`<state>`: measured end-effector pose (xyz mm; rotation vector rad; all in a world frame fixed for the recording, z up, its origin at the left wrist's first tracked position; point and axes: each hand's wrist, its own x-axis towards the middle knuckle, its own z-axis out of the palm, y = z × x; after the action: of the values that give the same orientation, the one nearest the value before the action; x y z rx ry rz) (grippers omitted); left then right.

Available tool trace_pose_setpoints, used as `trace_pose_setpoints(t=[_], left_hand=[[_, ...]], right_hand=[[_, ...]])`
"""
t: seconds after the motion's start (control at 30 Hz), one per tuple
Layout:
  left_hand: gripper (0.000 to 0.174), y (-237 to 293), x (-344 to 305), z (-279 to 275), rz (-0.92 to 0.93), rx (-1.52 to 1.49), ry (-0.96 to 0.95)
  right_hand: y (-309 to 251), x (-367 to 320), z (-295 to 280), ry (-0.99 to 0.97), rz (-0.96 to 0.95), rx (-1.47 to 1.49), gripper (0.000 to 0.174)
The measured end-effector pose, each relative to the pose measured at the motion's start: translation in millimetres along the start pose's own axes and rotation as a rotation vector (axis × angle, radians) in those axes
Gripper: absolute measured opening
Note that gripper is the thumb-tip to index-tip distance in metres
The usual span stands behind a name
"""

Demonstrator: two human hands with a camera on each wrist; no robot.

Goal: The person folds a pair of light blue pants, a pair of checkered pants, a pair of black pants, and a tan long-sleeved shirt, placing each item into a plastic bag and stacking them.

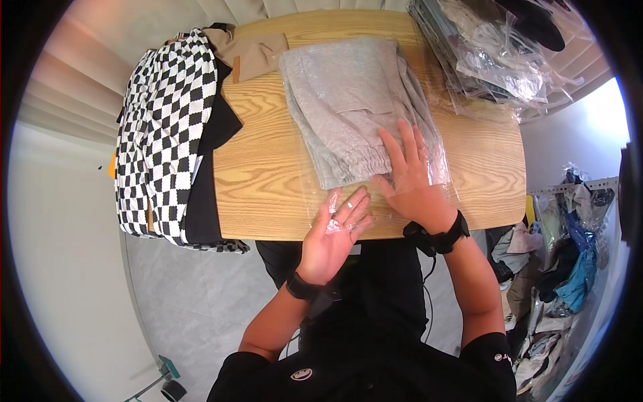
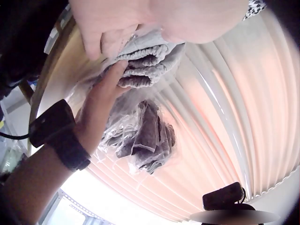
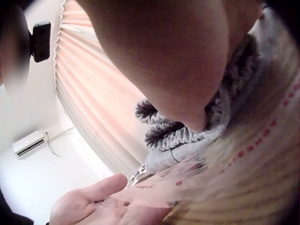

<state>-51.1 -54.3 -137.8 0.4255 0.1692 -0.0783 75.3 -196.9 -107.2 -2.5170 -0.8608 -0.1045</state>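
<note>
Folded grey sweatpants lie inside a clear plastic bag, their gathered elastic waistband toward the person. My right hand rests on the sweatpants near the waistband, its fingers spread and straight. In the right wrist view, the bag shows a line of red print. At the bag's near edge, my left hand lies palm up, thumb apart from loosely bent fingers. Clear film overlaps its palm and fingers.
Black-and-white checkered trousers lie over black fabric on the table's left side. Beige clothing is at the back left. A pile of bagged garments stands back right. More clothes fill a rack beside the table.
</note>
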Motion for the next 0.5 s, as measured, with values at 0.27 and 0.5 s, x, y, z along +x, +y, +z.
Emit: trace_pose_setpoints(t=[0.27,0.5], left_hand=[[0.049,12,-15,10,-0.138,0.257,0.023],[0.064,50,-67,72,-0.095,0.69,-0.14]], right_hand=[[0,0,2,0.023,0.028,-0.116,0.071],[-14,-35,-30,-0.083,-0.038,0.153,0.066]])
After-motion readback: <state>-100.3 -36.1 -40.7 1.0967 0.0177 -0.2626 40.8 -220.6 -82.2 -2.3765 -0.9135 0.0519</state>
